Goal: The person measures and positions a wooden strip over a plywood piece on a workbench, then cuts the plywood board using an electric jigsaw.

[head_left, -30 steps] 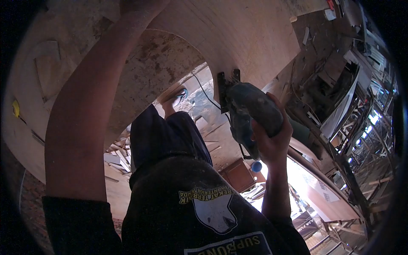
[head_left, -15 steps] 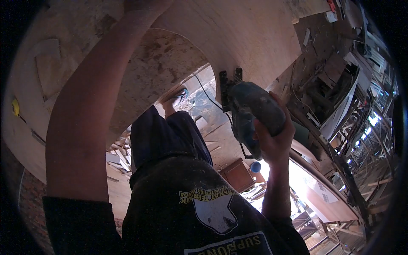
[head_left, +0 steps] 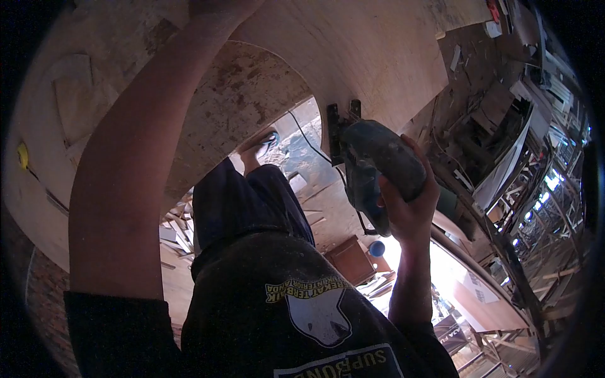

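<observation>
My right hand (head_left: 413,205) is wrapped round the handle of a dark teal jigsaw (head_left: 372,148). The jigsaw's metal base (head_left: 335,132) sits at the curved edge of a plywood sheet (head_left: 372,57), where the blade is too dark to make out. My left arm reaches up across the sheet, and only the base of my left hand (head_left: 224,9) shows at the top edge; its fingers are out of view. Inside the curve, below the sheet, lies a worn, stained board (head_left: 246,88).
A black cable (head_left: 304,135) hangs below the curved edge. At far left sits a yellow tape measure (head_left: 23,155). Wood offcuts (head_left: 179,230) litter the floor near my legs. A blue round object (head_left: 377,248) is below the jigsaw. Scrap and boards (head_left: 498,138) pile up at right.
The jigsaw and my right hand have shifted very slightly to the right in view. My left arm stays nearly where it was.
</observation>
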`<state>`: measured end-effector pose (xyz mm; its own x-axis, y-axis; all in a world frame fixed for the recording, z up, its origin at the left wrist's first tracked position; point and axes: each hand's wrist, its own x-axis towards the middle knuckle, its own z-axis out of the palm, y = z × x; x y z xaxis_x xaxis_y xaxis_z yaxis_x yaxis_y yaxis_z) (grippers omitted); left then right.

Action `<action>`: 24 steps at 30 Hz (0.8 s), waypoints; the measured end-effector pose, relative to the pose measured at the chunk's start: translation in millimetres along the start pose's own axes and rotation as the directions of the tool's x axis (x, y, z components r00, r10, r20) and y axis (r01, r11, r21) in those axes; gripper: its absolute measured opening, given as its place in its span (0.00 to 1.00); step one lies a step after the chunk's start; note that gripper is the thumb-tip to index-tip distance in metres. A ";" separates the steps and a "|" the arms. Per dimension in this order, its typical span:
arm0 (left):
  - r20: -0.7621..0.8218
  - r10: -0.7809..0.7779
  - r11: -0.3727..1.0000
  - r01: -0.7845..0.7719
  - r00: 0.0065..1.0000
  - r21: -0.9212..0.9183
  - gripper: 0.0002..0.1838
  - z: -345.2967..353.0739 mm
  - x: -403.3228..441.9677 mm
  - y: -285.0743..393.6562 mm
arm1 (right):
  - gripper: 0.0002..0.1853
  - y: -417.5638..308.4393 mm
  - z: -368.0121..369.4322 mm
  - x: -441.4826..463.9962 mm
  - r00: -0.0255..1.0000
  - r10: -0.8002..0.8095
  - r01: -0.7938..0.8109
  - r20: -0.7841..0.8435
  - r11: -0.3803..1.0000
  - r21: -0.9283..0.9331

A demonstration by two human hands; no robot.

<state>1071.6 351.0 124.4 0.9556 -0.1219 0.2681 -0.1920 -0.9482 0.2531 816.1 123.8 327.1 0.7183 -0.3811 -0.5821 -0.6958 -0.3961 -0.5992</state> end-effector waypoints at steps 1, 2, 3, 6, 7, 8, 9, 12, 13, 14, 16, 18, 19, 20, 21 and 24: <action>0.003 0.005 1.000 -0.005 1.000 0.000 0.36 0.6 1.7 -0.9 | 0.38 -1.7 -0.9 0.7 1.000 -0.005 0.005 0.005 1.000 0.001; 0.005 0.010 1.000 -0.010 1.000 0.000 0.36 1.9 3.3 -2.6 | 0.38 -3.6 -0.9 1.7 1.000 -0.005 0.005 0.008 1.000 0.005; 0.007 0.016 1.000 -0.016 1.000 -0.001 0.36 3.1 6.1 -4.2 | 0.38 -5.4 -0.9 2.7 1.000 -0.005 0.005 0.011 1.000 0.010; 0.043 0.001 1.000 0.000 0.999 -0.027 0.36 -0.3 10.1 -3.0 | 0.38 -13.7 0.7 3.5 1.000 0.023 -0.023 0.009 0.999 0.040; 0.024 -0.008 1.000 0.008 1.000 -0.018 0.36 -3.1 2.4 -1.0 | 0.38 -11.7 2.2 -2.7 0.999 0.033 -0.034 0.007 0.998 0.055; 0.006 -0.014 1.000 0.014 1.000 -0.009 0.36 -3.7 2.6 0.4 | 0.38 -13.5 2.1 -2.8 0.999 0.036 -0.036 0.006 0.997 0.066; -0.012 -0.020 1.000 0.020 1.000 -0.001 0.36 -4.1 2.7 1.0 | 0.37 -15.3 1.9 -2.9 0.999 0.039 -0.039 0.005 0.996 0.077; -0.012 0.012 1.000 -0.011 1.000 0.028 0.36 1.3 8.9 -4.7 | 0.37 -17.7 0.9 -1.1 1.000 0.020 -0.021 0.016 0.996 0.088; 0.000 0.009 1.000 -0.009 1.000 0.015 0.36 1.0 9.5 -5.0 | 0.37 -18.0 0.4 -0.7 1.000 0.012 -0.014 0.019 0.996 0.092; 0.013 0.005 1.000 -0.005 1.000 0.002 0.36 -2.5 6.2 -4.3 | 0.37 -16.6 0.6 -0.6 1.000 0.001 -0.003 0.023 0.996 0.091; 0.030 -0.006 1.000 0.007 1.000 -0.014 0.36 -8.5 8.1 -1.5 | 0.36 -14.1 0.6 0.8 0.999 -0.025 0.022 0.031 0.996 0.086; 0.043 -0.025 0.999 0.026 0.999 -0.020 0.36 -10.9 9.5 1.2 | 0.36 -12.0 0.9 5.0 0.998 -0.051 0.047 0.039 0.995 0.088; 0.025 -0.021 1.000 0.021 0.999 -0.014 0.36 -5.0 9.7 -1.3 | 0.36 -10.1 0.7 6.3 0.997 -0.062 0.058 0.041 0.994 0.095; 0.006 -0.015 1.000 0.015 1.000 -0.007 0.36 0.8 10.5 -4.5 | 0.35 -7.8 1.3 6.7 0.997 -0.071 0.068 0.044 0.995 0.076; -0.013 -0.010 1.000 0.010 1.000 -0.001 0.36 7.3 6.7 -7.1 | 0.35 -5.5 1.8 7.1 0.996 -0.080 0.077 0.046 0.995 0.058; 0.041 0.018 0.999 -0.019 0.999 0.035 0.36 1.7 11.5 -5.7 | 0.35 -12.4 1.1 8.5 0.996 -0.072 0.072 0.045 0.997 -0.014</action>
<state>1084.1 354.5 124.5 0.9604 -0.1507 0.2342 -0.2024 -0.9554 0.2153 830.8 126.4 329.0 0.7655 -0.3139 -0.5617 -0.6418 -0.4343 -0.6321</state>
